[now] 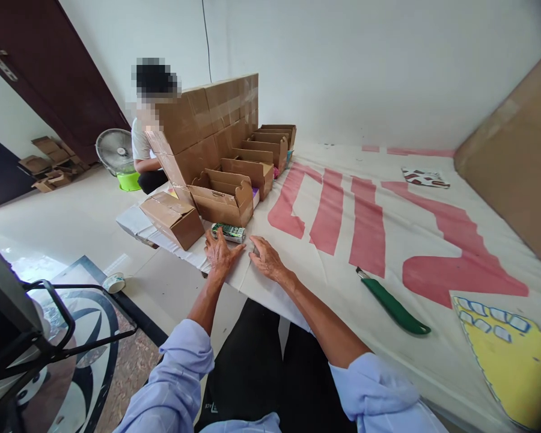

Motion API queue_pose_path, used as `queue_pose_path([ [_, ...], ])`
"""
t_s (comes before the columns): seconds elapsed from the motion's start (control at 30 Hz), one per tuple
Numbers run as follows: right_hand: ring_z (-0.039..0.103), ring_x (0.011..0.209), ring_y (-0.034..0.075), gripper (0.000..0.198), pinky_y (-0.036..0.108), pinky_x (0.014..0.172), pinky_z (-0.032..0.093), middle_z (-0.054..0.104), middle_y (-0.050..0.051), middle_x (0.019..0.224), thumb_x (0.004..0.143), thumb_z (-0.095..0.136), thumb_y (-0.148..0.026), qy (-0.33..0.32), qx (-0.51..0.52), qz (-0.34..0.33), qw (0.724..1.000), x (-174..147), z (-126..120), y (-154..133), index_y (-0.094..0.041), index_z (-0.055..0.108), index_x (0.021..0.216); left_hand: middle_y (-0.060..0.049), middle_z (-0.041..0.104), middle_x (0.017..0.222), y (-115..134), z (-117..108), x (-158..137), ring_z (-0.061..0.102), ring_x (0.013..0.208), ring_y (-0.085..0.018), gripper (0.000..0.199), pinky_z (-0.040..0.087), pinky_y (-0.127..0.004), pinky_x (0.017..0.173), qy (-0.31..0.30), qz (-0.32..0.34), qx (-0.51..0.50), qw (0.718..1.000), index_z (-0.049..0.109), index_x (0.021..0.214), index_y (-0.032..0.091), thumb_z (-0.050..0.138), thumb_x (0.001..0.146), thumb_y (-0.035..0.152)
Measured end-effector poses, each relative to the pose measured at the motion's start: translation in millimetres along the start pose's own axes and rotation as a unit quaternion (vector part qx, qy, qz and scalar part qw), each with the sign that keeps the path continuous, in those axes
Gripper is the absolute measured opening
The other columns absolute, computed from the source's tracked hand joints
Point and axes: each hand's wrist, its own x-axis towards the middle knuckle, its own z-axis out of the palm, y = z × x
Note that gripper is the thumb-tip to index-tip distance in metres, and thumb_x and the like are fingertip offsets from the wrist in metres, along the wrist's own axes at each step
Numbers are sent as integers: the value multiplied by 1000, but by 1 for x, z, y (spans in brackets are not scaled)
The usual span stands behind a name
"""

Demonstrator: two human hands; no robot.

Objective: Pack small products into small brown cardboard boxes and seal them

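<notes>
A small green-and-white printed pack (229,233) lies at the table's left edge, between a closed cardboard box (173,218) and my hands. My left hand (220,255) is open, its fingers spread over the near left side of the pack and seeming to touch it. Just right of the pack, my right hand (267,258) rests low over the cloth, fingers stretched out and holding nothing. An open-topped cardboard tray (220,201) stands right behind the pack, first in a row of several such trays.
A tall cardboard partition (216,114) stands behind the trays, with another person (142,144) seated beyond it. On the white-and-red cloth (329,264) lie a green-handled knife (394,305) and a yellow cut-out (514,355). A fan (115,150) and a black-framed chair (49,325) are at left.
</notes>
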Motion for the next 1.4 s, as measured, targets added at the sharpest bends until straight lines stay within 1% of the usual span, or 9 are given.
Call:
queue_pose_path([
  [0.1,59,144,28,59,49,126,47,66,15,154,93,62,-16,4,-16,-11,1000,-14,-5,-3,-21,63,151,-30,30,176,14,1,2,49,151,-52,94,49,-62,115,6,0,3,1000,48,157,20,88,82,59],
  [0.17,62,139,27,55,47,124,49,68,14,149,93,61,-15,8,-39,-18,999,-23,-9,-4,-21,66,148,-30,32,174,14,2,5,51,150,-51,86,49,-62,116,8,-2,-8,1000,50,154,18,87,83,51],
  [0.27,65,132,26,51,46,118,53,71,13,142,91,61,-11,15,-67,-30,997,-39,-16,-1,-22,69,140,-27,38,170,2,4,12,57,146,-45,77,51,-57,118,15,-4,-58,998,51,151,19,84,84,41],
  [0.37,67,127,27,44,46,114,56,72,12,138,90,61,-9,24,-81,-38,996,-54,-21,1,-23,73,131,-22,49,160,-15,6,19,60,143,-40,72,53,-52,118,27,-2,-109,994,52,149,22,82,86,39],
  [0.47,67,123,27,39,46,111,57,72,12,136,89,63,-8,33,-94,-39,994,-63,-21,-1,-23,75,123,-19,60,146,-25,6,27,60,142,-39,72,53,-52,118,18,-1,-129,992,55,146,23,85,84,39],
  [0.63,65,125,28,36,46,108,56,71,13,136,90,64,-8,37,-106,-34,993,-67,-19,-7,-22,76,120,-19,61,141,-30,4,40,62,137,-41,73,54,-53,116,0,3,-136,991,58,144,23,89,81,43],
  [0.87,64,123,29,32,45,105,55,71,13,134,91,64,-9,34,-128,-25,991,-69,-20,-11,-22,76,118,-16,64,138,-33,6,59,59,138,-39,70,52,-54,117,-2,57,-136,989,59,141,24,87,81,44],
  [1.13,64,121,30,28,47,104,54,72,12,134,92,63,-9,35,-129,-33,990,-71,-19,-12,-23,75,114,-16,63,136,-6,15,84,66,129,-34,72,55,-46,110,-18,46,-105,993,57,145,23,88,84,44],
  [1.4,63,123,30,28,47,104,53,72,13,133,95,59,-8,33,-115,-43,992,-74,-22,-16,-23,76,110,-17,59,138,34,38,121,66,131,-36,70,54,-44,108,-36,33,-91,995,57,142,21,89,84,44],
])
